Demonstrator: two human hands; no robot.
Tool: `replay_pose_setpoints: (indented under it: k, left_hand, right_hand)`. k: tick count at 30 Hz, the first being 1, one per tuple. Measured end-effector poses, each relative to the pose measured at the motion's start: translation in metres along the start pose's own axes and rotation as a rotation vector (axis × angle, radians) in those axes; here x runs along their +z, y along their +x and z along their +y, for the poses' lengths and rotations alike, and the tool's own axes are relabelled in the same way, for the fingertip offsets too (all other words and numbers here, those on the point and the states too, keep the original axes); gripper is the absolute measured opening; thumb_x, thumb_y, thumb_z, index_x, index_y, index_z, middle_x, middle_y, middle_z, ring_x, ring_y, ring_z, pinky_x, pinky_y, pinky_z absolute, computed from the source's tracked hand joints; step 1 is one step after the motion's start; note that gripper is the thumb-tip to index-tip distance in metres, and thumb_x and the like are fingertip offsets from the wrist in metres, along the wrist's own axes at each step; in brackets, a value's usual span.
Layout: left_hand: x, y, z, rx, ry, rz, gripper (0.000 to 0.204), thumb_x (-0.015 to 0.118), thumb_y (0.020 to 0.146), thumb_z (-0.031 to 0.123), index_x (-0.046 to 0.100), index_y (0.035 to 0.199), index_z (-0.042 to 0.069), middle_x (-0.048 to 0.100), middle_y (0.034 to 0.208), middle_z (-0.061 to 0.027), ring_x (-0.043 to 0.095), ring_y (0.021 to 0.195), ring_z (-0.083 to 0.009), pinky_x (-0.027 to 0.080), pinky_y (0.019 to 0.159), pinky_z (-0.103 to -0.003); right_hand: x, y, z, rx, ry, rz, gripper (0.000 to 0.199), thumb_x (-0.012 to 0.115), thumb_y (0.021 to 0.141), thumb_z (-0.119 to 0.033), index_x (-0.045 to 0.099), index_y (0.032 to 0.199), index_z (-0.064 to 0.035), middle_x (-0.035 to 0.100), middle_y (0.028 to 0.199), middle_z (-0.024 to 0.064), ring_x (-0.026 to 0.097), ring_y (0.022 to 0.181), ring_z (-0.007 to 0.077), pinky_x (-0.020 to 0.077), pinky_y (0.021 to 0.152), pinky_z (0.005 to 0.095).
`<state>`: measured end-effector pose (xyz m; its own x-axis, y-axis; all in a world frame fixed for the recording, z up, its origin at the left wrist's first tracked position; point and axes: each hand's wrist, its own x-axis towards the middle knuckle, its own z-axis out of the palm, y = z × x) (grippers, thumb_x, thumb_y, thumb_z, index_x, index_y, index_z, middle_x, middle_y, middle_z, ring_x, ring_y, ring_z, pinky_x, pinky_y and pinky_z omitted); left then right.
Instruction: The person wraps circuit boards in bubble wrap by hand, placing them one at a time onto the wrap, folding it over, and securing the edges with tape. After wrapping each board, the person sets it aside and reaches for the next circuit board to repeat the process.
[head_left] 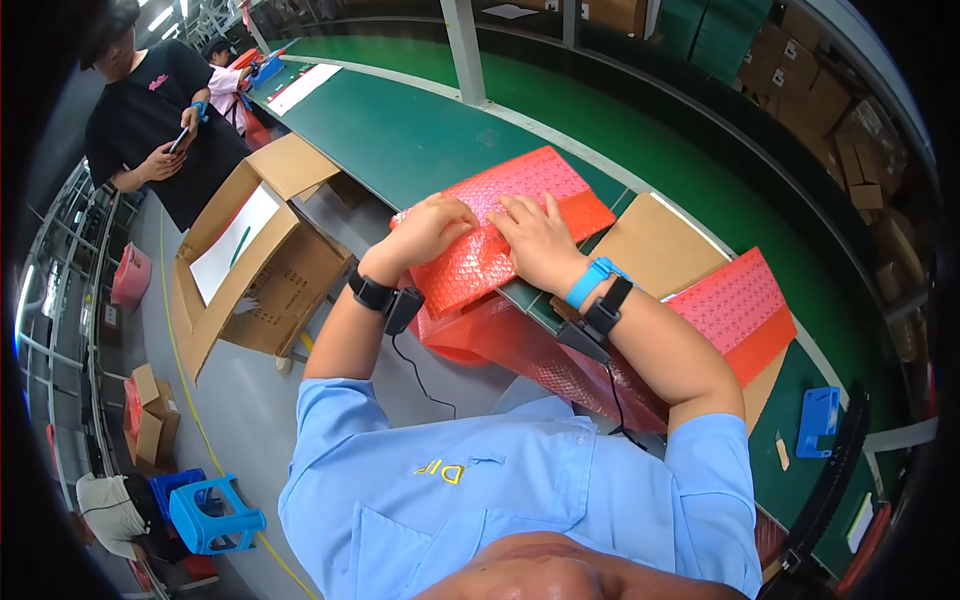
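Note:
A package in red bubble wrap (460,275) lies across the edge of the green bench in front of me. My left hand (435,232) is closed, its curled fingers gripping the bubble wrap near the middle of its top. Beside it, my right hand (540,238) rests on the wrap with fingers stretched and apart. Below both hands, a loose length of red bubble wrap (510,335) hangs off the bench edge toward my body. A second piece of red bubble wrap (728,308) lies to the right, partly under my right forearm.
A flat brown cardboard piece (655,245) sits on the green bench (410,125). An open carton (290,295) stands at left, a white sheet on it. A blue tool (818,422) lies far right. Blue stools (215,515) and a person (165,120) holding a phone are leftward.

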<state>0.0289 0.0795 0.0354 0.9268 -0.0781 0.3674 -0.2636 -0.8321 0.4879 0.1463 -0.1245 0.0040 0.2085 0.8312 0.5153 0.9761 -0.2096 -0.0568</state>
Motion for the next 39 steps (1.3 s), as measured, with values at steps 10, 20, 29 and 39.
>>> replay_pose_setpoints:
  k: [10, 20, 29, 39]
  left_hand:
    - [-0.01, 0.042, -0.02, -0.406, -0.041, -0.601, 0.025, 0.059, 0.099, 0.026, 0.069, 0.096, 0.003, 0.07, 0.09, -0.0086, 0.062, 0.082, -0.0185, 0.05, 0.078, -0.032]
    - [0.002, 0.024, -0.031, -0.471, -0.486, -0.31, 0.019, 0.067, 0.094, 0.02, 0.07, 0.088, 0.003, 0.066, 0.086, -0.0013, 0.056, 0.085, -0.0096, 0.047, 0.082, -0.029]
    - [0.04, 0.004, -0.035, -0.175, -0.077, 0.071, 0.018, 0.079, 0.081, 0.014, 0.07, 0.094, 0.006, 0.06, 0.086, -0.0056, 0.059, 0.09, -0.0205, 0.049, 0.078, -0.032]
    - [0.044, 0.013, -0.018, -0.327, 0.024, 0.147, 0.063, 0.084, 0.077, 0.023, 0.052, 0.13, 0.01, 0.06, 0.088, -0.0058, 0.06, 0.086, -0.0213, 0.05, 0.076, -0.033]
  right_hand:
    - [0.01, -0.002, 0.023, -0.267, 0.053, 0.114, 0.022, 0.062, 0.08, -0.012, 0.068, 0.1, -0.0083, 0.069, 0.109, 0.0062, 0.063, 0.104, 0.0235, 0.0469, 0.096, 0.0421]
    - [0.007, -0.016, 0.018, -0.24, 0.165, 0.028, 0.024, 0.066, 0.074, -0.008, 0.067, 0.098, -0.0045, 0.065, 0.119, 0.0124, 0.06, 0.109, 0.0299, 0.0512, 0.091, 0.0423]
    - [-0.008, -0.02, 0.016, -0.11, 0.349, -0.142, 0.031, 0.066, 0.072, -0.007, 0.066, 0.104, -0.0066, 0.06, 0.129, 0.0118, 0.055, 0.115, 0.0316, 0.0488, 0.096, 0.0422]
    - [-0.011, -0.014, 0.02, -0.022, 0.46, -0.245, 0.026, 0.063, 0.075, -0.007, 0.069, 0.101, -0.0081, 0.058, 0.132, 0.0123, 0.053, 0.119, 0.0325, 0.0467, 0.1, 0.0419]
